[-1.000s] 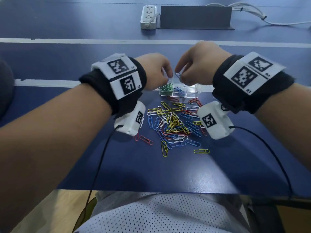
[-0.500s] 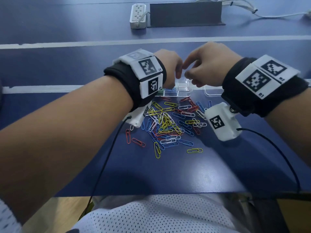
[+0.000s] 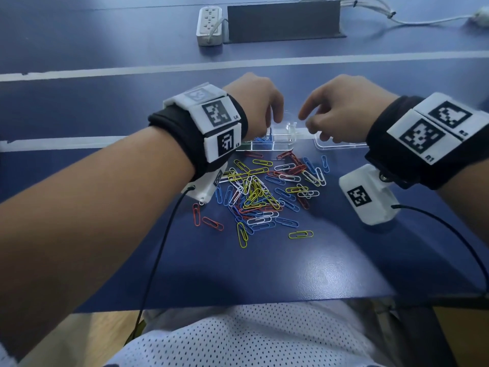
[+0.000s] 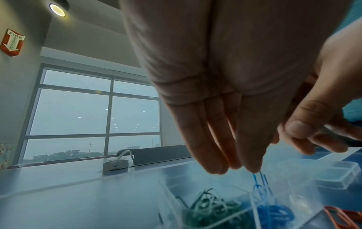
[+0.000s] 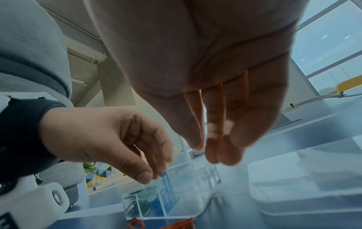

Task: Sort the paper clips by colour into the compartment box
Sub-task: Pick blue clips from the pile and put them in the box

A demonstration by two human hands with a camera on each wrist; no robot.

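Both hands now apart: left hand (image 3: 254, 102) over blue clips (image 4: 261, 182), fingers loose; right hand (image 3: 341, 104) empty.

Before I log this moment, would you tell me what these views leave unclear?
- Head view: the left hand and its wristband hide the compartment box's left part, green clips included.
- Left wrist view: whether the fingertips still touch the blue clip is unclear.
- Right wrist view: the right hand is blurred; a clip there cannot be confirmed.
- Head view: the lid is partly behind the right hand.

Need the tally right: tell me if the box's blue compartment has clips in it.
Yes: blue clips lie heaped in the compartment box, beside the green ones.
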